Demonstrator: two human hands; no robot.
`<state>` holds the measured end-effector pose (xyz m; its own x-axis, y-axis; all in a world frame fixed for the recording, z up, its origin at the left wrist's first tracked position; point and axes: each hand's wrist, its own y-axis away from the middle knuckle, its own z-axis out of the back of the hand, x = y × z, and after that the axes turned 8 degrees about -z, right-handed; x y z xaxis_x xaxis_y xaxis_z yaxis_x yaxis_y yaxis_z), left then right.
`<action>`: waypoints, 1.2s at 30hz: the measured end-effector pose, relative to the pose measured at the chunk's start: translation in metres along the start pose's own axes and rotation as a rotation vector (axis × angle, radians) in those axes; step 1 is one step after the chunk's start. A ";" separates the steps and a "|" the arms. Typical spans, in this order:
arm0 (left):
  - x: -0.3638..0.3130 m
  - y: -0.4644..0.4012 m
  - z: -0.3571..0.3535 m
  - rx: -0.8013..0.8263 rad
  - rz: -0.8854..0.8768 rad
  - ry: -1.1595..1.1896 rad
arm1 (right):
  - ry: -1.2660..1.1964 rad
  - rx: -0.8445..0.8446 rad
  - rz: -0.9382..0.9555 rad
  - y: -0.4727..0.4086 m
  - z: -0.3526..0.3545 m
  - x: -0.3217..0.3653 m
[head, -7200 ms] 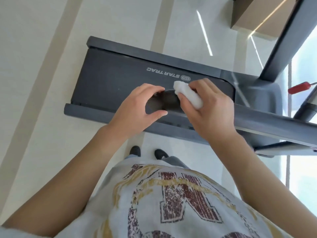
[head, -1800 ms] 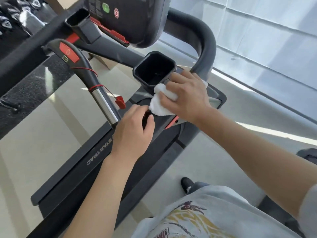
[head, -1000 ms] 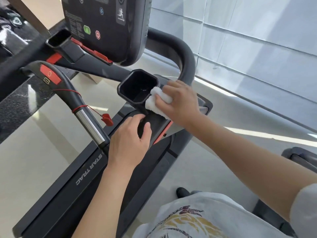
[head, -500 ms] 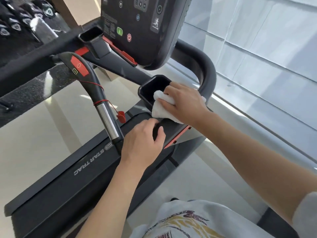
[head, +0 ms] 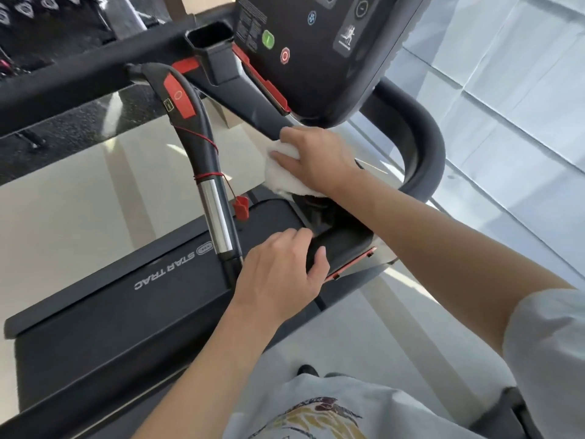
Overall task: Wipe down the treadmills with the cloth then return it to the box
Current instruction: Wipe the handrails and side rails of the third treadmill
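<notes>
While the right hand [head: 313, 160] presses the white terry cloth [head: 278, 175] onto the treadmill's black plastic console tray [head: 335, 239], the fingers lie fairly flat over the fabric, thumb side tucked under; the cloth is bunched beneath the palm, held by pressure and a partial curl round its top edge. Position: just below the black control console with green and red buttons [head: 316, 52], at the spot where the right-side cup holder sits, now hidden by hand and cloth. Likely reason: a flat palm spreads contact over the recess rim.

Left hand [head: 281, 274] rests on the near lip of the same tray, fingers curled over its edge, thumb alongside, holding nothing loose. Judged as a brace, steadying the body during the lean across the black running deck marked STAR TRAC [head: 126, 296].

Black and red handrail with chrome sensor section [head: 202, 160] stands between the hands and the floor side; a red safety clip [head: 241, 206] dangles from it on a cord, untouched.

Task status, judged: wiping in progress; box not in view.
</notes>
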<state>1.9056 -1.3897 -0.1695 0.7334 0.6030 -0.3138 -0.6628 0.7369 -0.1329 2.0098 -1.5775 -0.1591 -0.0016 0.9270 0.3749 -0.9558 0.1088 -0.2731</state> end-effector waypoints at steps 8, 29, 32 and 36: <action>0.000 0.000 0.000 0.006 -0.002 0.001 | 0.153 0.041 -0.195 0.010 0.042 -0.056; -0.004 0.004 0.001 -0.045 -0.022 -0.025 | -0.041 -0.004 -0.193 0.077 0.027 0.014; -0.002 0.009 0.005 -0.037 -0.013 0.022 | -0.001 0.006 -0.241 0.085 0.035 0.006; 0.001 0.025 0.010 -0.021 -0.002 0.042 | 0.056 -0.067 -0.324 0.109 0.041 0.005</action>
<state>1.8908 -1.3679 -0.1639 0.7277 0.5882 -0.3527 -0.6650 0.7311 -0.1526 1.8936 -1.5761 -0.1503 0.3174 0.8585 0.4028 -0.8824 0.4230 -0.2063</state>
